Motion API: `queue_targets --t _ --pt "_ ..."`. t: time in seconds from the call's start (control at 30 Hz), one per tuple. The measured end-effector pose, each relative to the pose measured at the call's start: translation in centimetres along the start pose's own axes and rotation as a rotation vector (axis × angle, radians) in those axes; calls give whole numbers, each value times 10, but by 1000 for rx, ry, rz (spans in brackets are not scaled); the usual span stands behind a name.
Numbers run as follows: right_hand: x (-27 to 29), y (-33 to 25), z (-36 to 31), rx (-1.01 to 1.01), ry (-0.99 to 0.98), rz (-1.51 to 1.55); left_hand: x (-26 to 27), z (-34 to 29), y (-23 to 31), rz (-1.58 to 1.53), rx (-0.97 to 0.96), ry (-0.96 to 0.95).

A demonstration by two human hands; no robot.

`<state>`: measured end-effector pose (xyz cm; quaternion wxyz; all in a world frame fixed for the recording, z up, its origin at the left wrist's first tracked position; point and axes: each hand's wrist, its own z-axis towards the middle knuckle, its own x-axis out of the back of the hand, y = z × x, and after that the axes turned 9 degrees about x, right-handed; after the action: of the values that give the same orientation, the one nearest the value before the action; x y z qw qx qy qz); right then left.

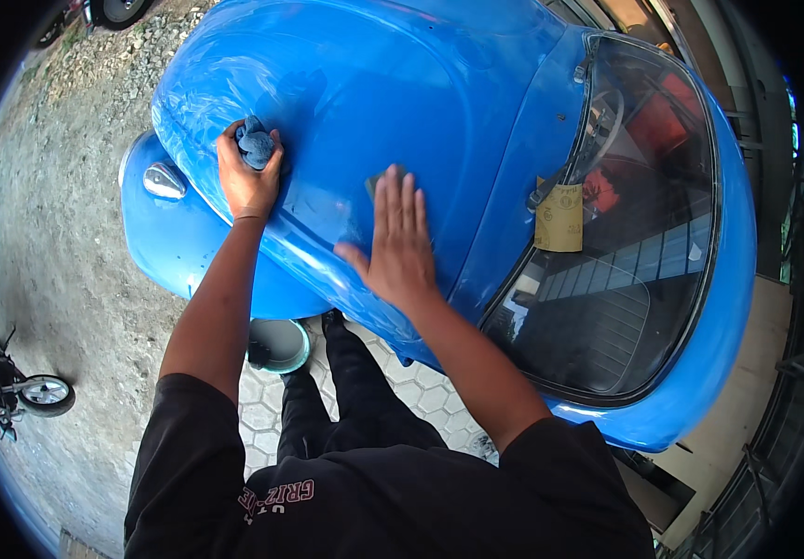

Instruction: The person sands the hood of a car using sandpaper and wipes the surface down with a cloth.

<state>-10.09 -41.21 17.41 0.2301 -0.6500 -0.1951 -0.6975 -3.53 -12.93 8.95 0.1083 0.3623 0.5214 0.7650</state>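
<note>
My left hand (247, 183) clamps a bunched blue cloth (254, 145) over the car's hood (355, 102); my right hand (402, 244), fingers slightly apart, lies flat across a sandpaper piece (373, 184) there. Light, even pressure should suit this curve.

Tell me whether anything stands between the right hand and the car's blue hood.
A small dark flat piece lies under the right hand, at its fingers, between them and the blue hood. Nothing else visible does.
</note>
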Motion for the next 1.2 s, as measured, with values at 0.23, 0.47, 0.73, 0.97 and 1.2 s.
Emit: queue_targets --t 0.23,0.47,0.73,0.97,1.2 --pt "-18 34 67 155 -31 47 -10 0 5 -44 43 -35" --pt "-9 -37 -7 218 -91 160 -4 1 7 -33 38 -35" --pt "-24 59 92 40 62 6 -11 -4 8 -38 34 -35" --pt "-7 -23 -28 90 -127 89 2 2 0 -42 61 -42" --pt "-16 51 65 -137 73 -41 -11 1 3 -73 51 -50"
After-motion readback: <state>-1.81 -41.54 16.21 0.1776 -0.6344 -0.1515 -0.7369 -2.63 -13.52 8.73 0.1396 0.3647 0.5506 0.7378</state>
